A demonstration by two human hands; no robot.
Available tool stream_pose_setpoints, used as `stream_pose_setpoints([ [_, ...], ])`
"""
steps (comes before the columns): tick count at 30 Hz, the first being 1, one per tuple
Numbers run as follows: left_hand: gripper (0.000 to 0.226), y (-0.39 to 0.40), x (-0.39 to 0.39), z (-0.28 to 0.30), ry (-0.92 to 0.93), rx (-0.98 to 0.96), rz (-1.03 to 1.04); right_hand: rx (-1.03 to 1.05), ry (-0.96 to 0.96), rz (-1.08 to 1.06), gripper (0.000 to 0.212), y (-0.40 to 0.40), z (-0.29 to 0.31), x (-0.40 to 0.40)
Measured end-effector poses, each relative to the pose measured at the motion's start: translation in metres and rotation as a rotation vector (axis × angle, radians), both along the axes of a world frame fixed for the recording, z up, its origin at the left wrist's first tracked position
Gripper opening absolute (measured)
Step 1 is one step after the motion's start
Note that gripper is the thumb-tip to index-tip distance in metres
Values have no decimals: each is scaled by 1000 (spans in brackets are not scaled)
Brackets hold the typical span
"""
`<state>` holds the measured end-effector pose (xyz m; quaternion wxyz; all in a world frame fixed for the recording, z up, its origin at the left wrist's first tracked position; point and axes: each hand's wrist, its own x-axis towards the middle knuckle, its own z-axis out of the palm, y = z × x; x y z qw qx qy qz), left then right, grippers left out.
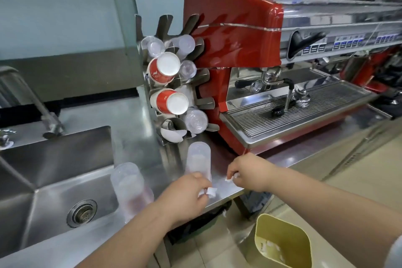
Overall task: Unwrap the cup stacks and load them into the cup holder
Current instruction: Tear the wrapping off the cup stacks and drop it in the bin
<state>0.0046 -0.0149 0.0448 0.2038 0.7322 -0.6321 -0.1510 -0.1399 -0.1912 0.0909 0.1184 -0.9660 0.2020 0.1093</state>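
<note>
A wrapped stack of clear plastic cups (199,160) stands upside down on the steel counter, below the cup holder (174,85). My left hand (187,196) pinches the crumpled plastic wrap (208,191) at the stack's base. My right hand (248,172) pinches the same wrap a little to the right. A second wrapped clear stack (128,189) stands to the left, by the sink. The metal holder's slots carry red paper cups (165,68) and clear cups (195,121), bottoms facing out.
A red espresso machine (235,50) stands right of the holder, with mugs on top. A steel sink (56,180) and tap lie to the left. A yellow bin (282,243) with scraps sits on the floor below the counter edge.
</note>
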Motion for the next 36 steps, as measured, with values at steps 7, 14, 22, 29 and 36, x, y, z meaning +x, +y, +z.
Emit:
stream_pose_setpoints([
  [7, 24, -51, -31, 35, -23, -48, -46, -29, -81, -21, 36, -37, 18, -37],
  [14, 31, -131, -86, 44, -103, 35, -110, -48, -80, -66, 30, -94, 30, -113],
  [22, 32, -203, -143, 43, -153, 143, -178, -12, -123, -226, 27, -154, 17, -209],
  [29, 21, -263, -196, 42, -181, 130, -266, -2, -123, -381, 27, -185, -3, -274],
  [36, 23, -309, -221, 23, -157, 165, -372, 37, -176, -570, 24, -204, -38, -306],
])
